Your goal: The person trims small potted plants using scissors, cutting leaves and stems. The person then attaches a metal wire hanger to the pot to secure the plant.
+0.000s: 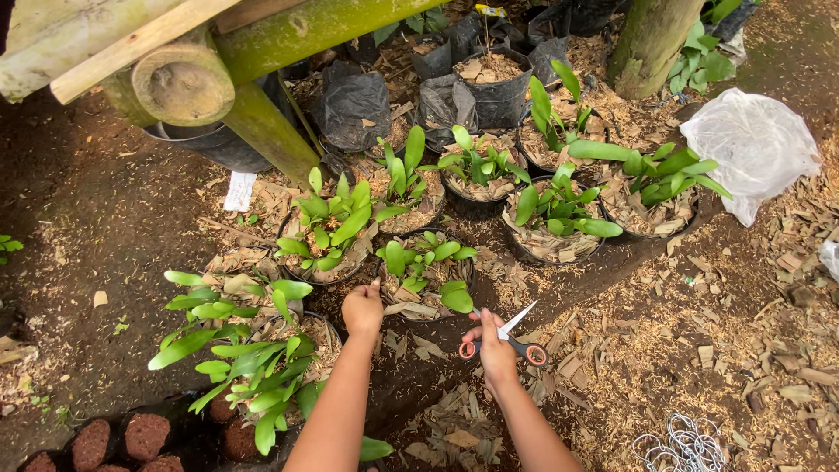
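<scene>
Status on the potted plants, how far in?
Done: nothing shows as finished; no cut leaves are clearly visible. In hand: the left hand grips the rim of a black pot of green plants, and the right hand holds scissors, blades slightly open, beside it. Left: the other pots look untouched, and a wire bundle lies unused.

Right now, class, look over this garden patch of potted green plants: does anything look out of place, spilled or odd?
A crumpled clear plastic bag lies loose on the wood chips, right of the pots. A small white paper tag lies flat on the dark soil, near the bamboo post.
</scene>
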Action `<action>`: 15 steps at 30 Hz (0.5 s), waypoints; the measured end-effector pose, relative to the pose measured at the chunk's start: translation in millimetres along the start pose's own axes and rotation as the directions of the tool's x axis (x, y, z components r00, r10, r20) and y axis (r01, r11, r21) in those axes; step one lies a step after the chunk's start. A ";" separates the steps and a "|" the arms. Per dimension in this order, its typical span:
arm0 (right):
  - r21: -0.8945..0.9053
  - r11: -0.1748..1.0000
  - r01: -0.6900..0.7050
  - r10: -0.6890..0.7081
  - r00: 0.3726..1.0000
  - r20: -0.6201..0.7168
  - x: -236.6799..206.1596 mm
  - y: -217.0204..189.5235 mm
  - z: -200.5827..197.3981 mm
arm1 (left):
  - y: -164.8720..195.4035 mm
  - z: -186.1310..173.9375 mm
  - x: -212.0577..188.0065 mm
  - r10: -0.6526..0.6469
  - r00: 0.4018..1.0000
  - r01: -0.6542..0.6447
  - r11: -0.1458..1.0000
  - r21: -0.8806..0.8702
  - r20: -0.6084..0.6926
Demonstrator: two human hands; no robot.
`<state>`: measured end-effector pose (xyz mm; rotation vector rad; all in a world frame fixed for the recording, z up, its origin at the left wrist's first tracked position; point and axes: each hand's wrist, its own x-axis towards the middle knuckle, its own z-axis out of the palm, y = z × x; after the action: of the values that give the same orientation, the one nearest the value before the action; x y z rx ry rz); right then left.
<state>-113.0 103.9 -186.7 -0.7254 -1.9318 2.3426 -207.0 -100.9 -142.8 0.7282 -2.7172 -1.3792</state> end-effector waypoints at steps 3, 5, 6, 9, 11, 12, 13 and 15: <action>-0.016 1.000 0.019 -0.019 1.000 0.002 0.6 0.5 -0.4 | -1.5 -5.5 -2.5 0.055 0.998 -0.055 0.998 -0.039 -0.010; 0.013 1.000 0.004 -0.004 1.000 0.000 0.5 1.0 0.2 | -2.0 -5.6 -9.3 0.183 0.964 -0.203 0.975 -0.087 -0.194; 0.033 0.999 -0.009 0.009 1.000 -0.003 0.0 1.2 0.7 | -2.7 -5.5 -19.4 0.284 0.910 -0.308 0.951 -0.036 -0.302; 0.064 0.997 -0.031 0.031 1.000 -0.006 -0.9 1.7 2.6 | -2.3 6.4 -63.6 0.611 0.775 -0.595 0.791 0.141 -0.163; 0.088 0.996 0.002 -0.002 1.000 -0.005 -0.7 1.9 3.8 | -2.6 16.6 -86.5 0.600 0.592 -0.804 0.490 0.337 0.538; 0.107 0.993 0.040 -0.039 0.999 -0.007 -0.4 1.5 4.1 | -3.3 24.4 -98.4 0.786 0.407 -0.913 0.362 0.189 0.465; 0.126 0.989 0.076 -0.075 0.997 -0.013 0.0 1.0 4.2 | -3.8 31.4 -104.7 0.916 0.197 -0.980 0.189 0.056 0.350; 0.089 0.993 0.080 -0.080 0.997 -0.005 1.6 -1.1 3.3 | -5.7 42.5 -106.3 0.913 0.268 -0.963 0.259 0.069 0.309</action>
<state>-115.9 101.6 -185.8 -0.6306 -1.8066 2.3626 -119.0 -28.1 -152.2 -1.0914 -2.5180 -0.7520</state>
